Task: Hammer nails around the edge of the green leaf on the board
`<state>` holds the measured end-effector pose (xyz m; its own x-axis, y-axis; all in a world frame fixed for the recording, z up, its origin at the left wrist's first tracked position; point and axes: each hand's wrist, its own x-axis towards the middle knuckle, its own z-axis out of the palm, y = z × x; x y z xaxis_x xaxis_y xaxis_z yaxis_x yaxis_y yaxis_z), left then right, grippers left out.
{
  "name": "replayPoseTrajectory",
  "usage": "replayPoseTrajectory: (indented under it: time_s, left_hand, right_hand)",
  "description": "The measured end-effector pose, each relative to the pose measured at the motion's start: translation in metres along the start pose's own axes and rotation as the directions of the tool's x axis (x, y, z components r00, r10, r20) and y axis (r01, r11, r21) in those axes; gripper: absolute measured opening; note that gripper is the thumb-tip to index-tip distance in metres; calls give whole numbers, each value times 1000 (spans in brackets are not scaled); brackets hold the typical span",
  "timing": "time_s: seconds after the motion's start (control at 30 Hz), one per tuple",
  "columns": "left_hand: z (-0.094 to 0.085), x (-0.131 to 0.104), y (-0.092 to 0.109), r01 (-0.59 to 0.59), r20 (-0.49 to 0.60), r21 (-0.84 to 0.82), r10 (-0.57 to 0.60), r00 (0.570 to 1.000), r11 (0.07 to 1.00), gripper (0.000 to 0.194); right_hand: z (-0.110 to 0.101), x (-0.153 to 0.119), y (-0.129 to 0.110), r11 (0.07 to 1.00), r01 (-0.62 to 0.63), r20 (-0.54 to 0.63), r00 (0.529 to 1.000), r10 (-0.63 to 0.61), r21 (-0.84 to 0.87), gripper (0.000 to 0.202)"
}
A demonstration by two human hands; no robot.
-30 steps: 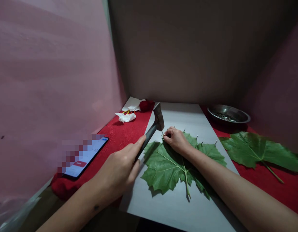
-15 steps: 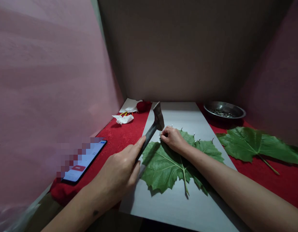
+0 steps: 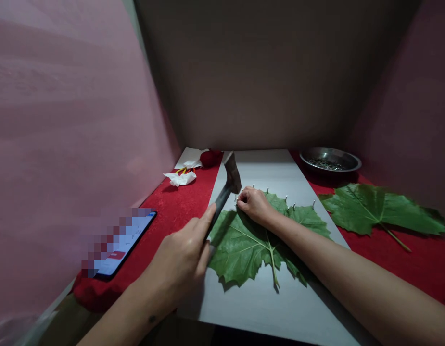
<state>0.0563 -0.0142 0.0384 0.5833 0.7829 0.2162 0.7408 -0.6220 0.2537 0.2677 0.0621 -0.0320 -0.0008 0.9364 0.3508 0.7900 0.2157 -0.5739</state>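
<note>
Green leaf point(image 3: 240, 250) under right hand point(image 3: 256, 204), hammer point(image 3: 223, 194) in left hand point(image 3: 186, 247).

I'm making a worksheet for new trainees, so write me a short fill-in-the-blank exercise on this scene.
The left hand holds a ____.
Beneath the right hand, a green ____ lies on the white board.
The metal bowl stands to the person's ____ of the board.
The phone lies on cloth coloured ____.

Missing words: hammer; leaf; right; red.

left wall point(image 3: 63, 120): pink, the brightest of the three
back wall point(image 3: 251, 77): plain, grey-brown
right wall point(image 3: 406, 125): dark pink, in shadow
tablecloth point(image 3: 171, 206): red
light: dim, not even
</note>
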Motion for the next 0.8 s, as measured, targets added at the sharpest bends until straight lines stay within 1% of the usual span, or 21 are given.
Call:
replayPoseTrajectory:
  time_s: [0.07,0.1,0.13,0.23,0.27,0.3,0.43,0.47,0.5,0.6,0.63,0.67,0.77,0.8]
  left_hand:
    - [0,1,1,5,83,2,-5,997,1000,60]
    - [0,2,1,-1,104,-2,1,995,1000,59]
    - [-1,2,2,-11,102,-7,12,995,1000,59]
    - [-3,0,3,-38,-13,-12,37,999,999,59]
    - [-2,-1,3,-37,-41,-6,36,998,999,59]
    - [-1,-1,3,-29,-43,1,29,999,1000,59]
    - [1,1,0,-24,67,-5,24,997,1000,59]
    - [0,1,0,-38,57,-16,39,998,999,58]
    - [-1,1,0,-55,21,-26,55,998,998,58]
    - [-3,-2,3,-87,-118,-26,83,990,996,57]
    - [-2,-2,4,-81,-116,-20,78,990,997,58]
    - [-1,-2,4,-65,-85,-13,64,994,998,58]
    - [1,0,4,-15,63,-10,16,998,1000,57]
    - [1,0,4,-21,77,-23,23,997,1000,57]
  right_hand:
    - [0,0,0,1000,-11,5,1000,11,-18,13]
    - [0,1,0,1000,-14,7,1000,15,-20,13]
    - [0,1,0,1000,-14,9,1000,14,-18,12]
    - [0,1,0,1000,-5,1,1000,5,-6,14]
    - [0,1,1,1000,-1,-3,1000,1,-5,15]
    - [0,1,1,1000,2,-6,1000,-2,-7,15]
    - [0,0,0,1000,-21,9,1000,21,-19,11]
    - [-1,0,0,999,-26,17,1000,26,-24,11]
    - [-1,1,-1,999,-28,25,999,29,-28,12]
    - [-1,1,-1,999,-30,33,999,31,-37,13]
    - [-1,1,-1,999,-31,30,999,32,-37,13]
    - [0,2,-1,999,-35,28,999,36,-38,13]
    - [0,2,-1,998,-45,27,999,47,-42,11]
    - [0,2,-1,998,-50,25,998,52,-45,11]
